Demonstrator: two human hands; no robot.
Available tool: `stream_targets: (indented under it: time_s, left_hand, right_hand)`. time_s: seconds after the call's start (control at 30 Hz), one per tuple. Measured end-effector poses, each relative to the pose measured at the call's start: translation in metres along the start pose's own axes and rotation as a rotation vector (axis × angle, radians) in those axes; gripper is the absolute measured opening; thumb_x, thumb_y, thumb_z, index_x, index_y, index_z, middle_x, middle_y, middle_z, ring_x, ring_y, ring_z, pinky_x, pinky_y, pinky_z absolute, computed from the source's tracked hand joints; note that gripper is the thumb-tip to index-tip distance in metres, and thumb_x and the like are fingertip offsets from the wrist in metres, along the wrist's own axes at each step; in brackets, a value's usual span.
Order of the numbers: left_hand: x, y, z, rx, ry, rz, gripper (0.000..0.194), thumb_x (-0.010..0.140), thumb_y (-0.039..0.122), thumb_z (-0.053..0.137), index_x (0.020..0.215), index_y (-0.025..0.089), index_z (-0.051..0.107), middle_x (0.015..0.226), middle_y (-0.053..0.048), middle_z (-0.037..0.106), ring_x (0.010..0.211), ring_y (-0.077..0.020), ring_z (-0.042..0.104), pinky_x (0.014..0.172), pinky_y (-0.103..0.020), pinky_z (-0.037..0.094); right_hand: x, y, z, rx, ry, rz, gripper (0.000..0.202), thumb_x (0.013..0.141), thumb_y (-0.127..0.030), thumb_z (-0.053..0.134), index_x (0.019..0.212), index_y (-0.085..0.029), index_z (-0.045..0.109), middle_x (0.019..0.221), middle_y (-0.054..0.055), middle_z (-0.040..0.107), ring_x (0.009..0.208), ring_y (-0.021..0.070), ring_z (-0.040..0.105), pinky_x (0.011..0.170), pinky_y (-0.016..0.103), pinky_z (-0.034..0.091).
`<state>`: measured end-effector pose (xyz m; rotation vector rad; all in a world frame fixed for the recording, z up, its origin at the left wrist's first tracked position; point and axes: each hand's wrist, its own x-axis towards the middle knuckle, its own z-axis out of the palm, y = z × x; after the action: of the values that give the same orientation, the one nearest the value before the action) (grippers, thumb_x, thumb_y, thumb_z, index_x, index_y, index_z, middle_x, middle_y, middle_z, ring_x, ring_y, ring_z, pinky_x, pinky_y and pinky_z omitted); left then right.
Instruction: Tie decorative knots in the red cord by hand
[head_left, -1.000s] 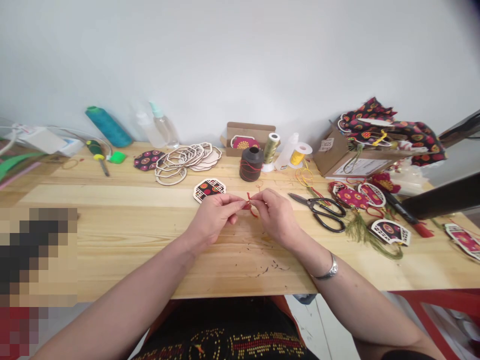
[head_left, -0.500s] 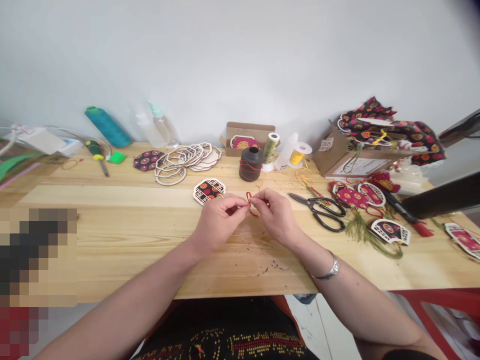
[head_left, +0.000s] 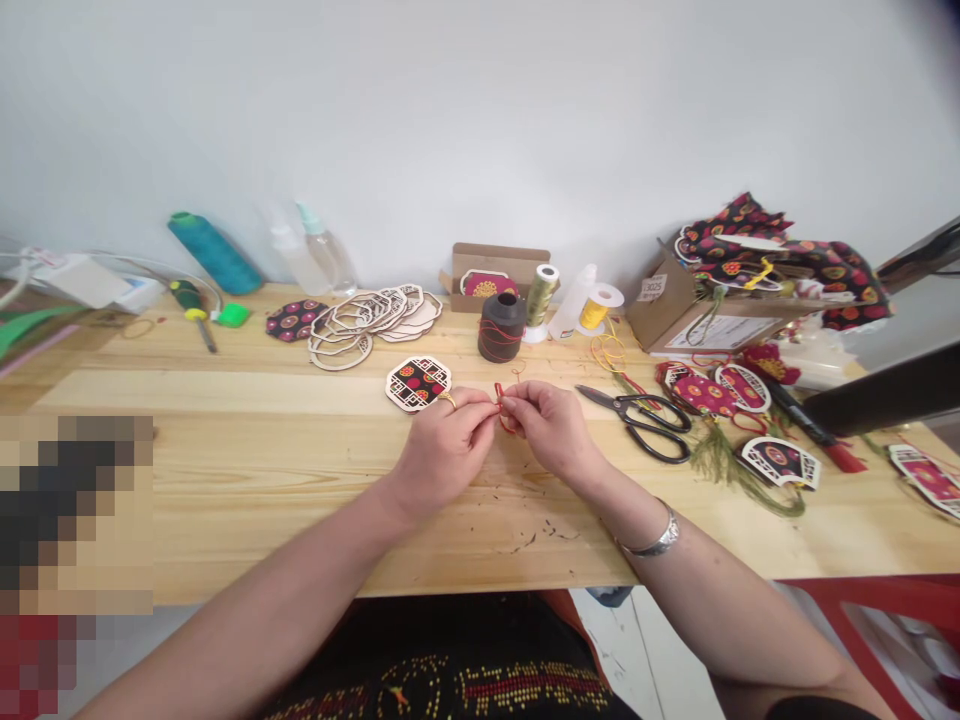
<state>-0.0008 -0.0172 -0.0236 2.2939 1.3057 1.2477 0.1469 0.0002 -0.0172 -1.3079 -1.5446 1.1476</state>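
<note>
A thin red cord (head_left: 499, 391) forms a small loop pinched between both hands above the wooden table (head_left: 247, 480). My left hand (head_left: 448, 440) closes its thumb and forefinger on the cord's left side. From the right, my right hand (head_left: 547, 425) pinches the same cord, its fingers almost touching the left ones. Just beyond my left hand lies an octagonal ornament (head_left: 417, 382) with a pale fretwork frame and dark patterned fabric. A black spool (head_left: 502, 328) wound with red thread stands behind the hands. Black-handled scissors (head_left: 645, 420) lie right of my right hand.
Thin wooden frames (head_left: 367, 325) are piled at the back left, near a screwdriver (head_left: 196, 315) and a teal thread cone (head_left: 215, 252). Finished ornaments (head_left: 780, 462) with green tassels lie at right, before a cardboard box (head_left: 697, 310). A black post (head_left: 885, 392) juts in there.
My left hand has turned slightly and its fingers have curled closer in, showing more of the octagonal ornament. The right hand stays nearly in place, still pinching the red cord.
</note>
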Motion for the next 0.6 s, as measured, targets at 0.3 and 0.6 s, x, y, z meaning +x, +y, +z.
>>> stream_targets:
  time_s: [0.3, 0.6]
  left_hand:
    - [0.007, 0.003, -0.01, -0.295, -0.001, -0.5, 0.02, 0.077, 0.025, 0.057, 0.091, 0.018, 0.07, 0.06, -0.001, 0.063, 0.051, -0.0124, 0.052, 0.052, -0.024, 0.041]
    - [0.019, 0.006, -0.016, -0.645, -0.19, -0.78, 0.025, 0.069, 0.019, 0.063, 0.092, 0.013, 0.071, 0.052, 0.003, 0.056, 0.044, -0.0072, 0.043, 0.046, -0.022, 0.036]
  right_hand:
    - [-0.001, -0.001, -0.001, -0.07, 0.015, -0.031, 0.019, 0.08, -0.022, 0.049, 0.064, -0.016, 0.058, 0.053, -0.002, 0.053, 0.049, 0.0088, 0.045, 0.052, 0.022, 0.038]
    - [-0.003, 0.002, -0.001, -0.275, 0.038, -0.204, 0.017, 0.082, -0.018, 0.049, 0.071, -0.017, 0.062, 0.064, 0.001, 0.062, 0.062, 0.0127, 0.056, 0.062, 0.024, 0.042]
